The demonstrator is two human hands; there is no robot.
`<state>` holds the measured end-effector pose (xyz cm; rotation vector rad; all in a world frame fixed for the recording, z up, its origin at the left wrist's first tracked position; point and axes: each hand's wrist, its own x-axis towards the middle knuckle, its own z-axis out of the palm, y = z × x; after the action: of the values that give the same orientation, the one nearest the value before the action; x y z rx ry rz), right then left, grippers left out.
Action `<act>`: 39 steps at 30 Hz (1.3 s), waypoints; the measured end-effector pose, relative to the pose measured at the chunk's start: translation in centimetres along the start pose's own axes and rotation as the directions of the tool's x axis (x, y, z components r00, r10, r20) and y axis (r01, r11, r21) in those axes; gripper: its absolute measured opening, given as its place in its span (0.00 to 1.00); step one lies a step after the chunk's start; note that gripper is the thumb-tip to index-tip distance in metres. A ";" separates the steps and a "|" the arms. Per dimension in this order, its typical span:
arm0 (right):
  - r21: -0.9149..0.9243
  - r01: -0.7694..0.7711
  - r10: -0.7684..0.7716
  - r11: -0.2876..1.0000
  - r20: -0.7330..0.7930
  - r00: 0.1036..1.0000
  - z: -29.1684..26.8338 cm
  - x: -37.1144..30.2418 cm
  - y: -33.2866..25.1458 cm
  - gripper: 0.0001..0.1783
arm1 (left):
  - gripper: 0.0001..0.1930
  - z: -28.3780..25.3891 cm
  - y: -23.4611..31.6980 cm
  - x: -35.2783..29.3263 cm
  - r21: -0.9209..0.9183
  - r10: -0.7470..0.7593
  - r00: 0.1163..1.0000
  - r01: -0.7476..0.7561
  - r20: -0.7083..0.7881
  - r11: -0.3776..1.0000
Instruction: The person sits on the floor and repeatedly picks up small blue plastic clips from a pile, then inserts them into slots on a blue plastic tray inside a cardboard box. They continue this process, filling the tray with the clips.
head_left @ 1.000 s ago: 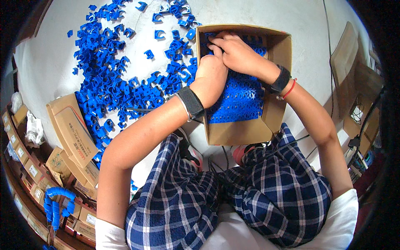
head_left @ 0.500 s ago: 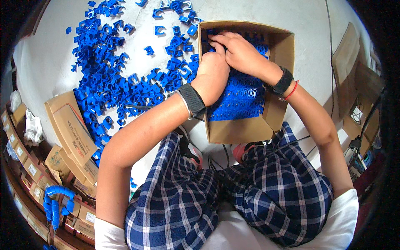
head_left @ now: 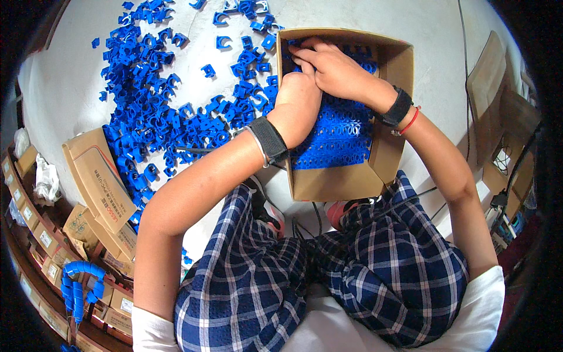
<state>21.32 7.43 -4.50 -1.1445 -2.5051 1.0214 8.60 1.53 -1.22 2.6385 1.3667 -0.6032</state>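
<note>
Inside an open cardboard box (head_left: pixel 328 186), rows of blue plastic pipe clips (head_left: pixel 337 146) are packed side by side. Both hands reach in at the box's far left corner, touching each other. My left hand (head_left: pixel 298 102) bends over the left wall, its fingers curled down and mostly hidden. My right hand (head_left: pixel 337 67) crosses from the right, fingers drawn together over the clips in that corner. Whatever either hand grips is covered by the fingers.
A loose heap of blue pipe clips (head_left: pixel 141 88) spreads over the pale floor left of the box. Flattened cartons (head_left: pixel 97 176) lean at the left, near a looped string of blue clips (head_left: pixel 82 270). Cardboard pieces (head_left: pixel 487 88) and a black cable (head_left: pixel 466 70) lie at the right.
Both hands stay in the far left corner of the box with only a slight shift of the fingers. The view has moved a little; the clips look the same.
</note>
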 end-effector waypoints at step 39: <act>-0.042 -0.161 0.156 0.986 -0.099 0.983 -2.7 0.8 -3.6 0.13 | 0.13 0.5 -0.4 0.5 -0.168 0.058 0.998 -0.052 0.032 0.984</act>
<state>19.81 7.75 -0.13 -1.3927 -2.4093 0.9215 8.38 1.97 -1.80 2.5105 1.2706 -0.5038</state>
